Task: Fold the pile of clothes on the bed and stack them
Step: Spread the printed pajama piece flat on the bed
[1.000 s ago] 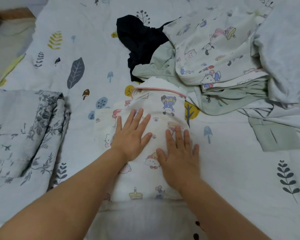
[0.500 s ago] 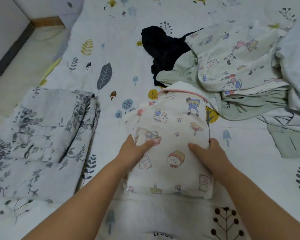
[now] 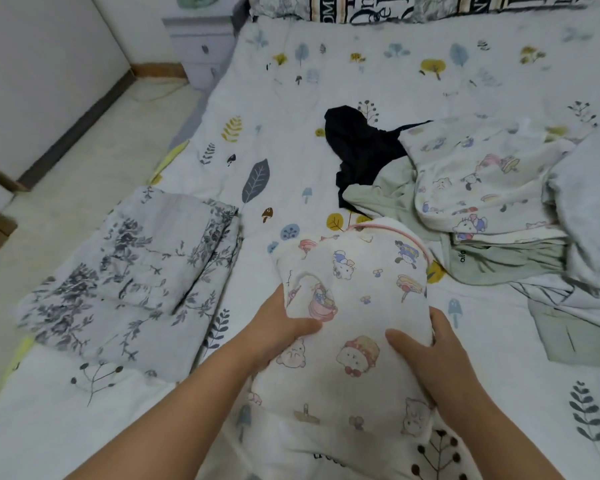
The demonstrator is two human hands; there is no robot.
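A folded white cartoon-print garment with a pink trim lies on the bed in front of me. My left hand grips its left edge, thumb on top. On the right edge my right hand grips it the same way. To the left lies a folded grey floral piece. The unfolded pile sits at the right: a black garment, a pale green one, another cartoon-print piece and grey cloth.
The bed sheet is white with leaf and tree prints. Pillows lie along the far edge. A nightstand and bare floor are to the left of the bed.
My hands went from pressing flat on the cartoon-print garment to gripping its two sides. The view has tilted up, showing more of the bed and the pillows.
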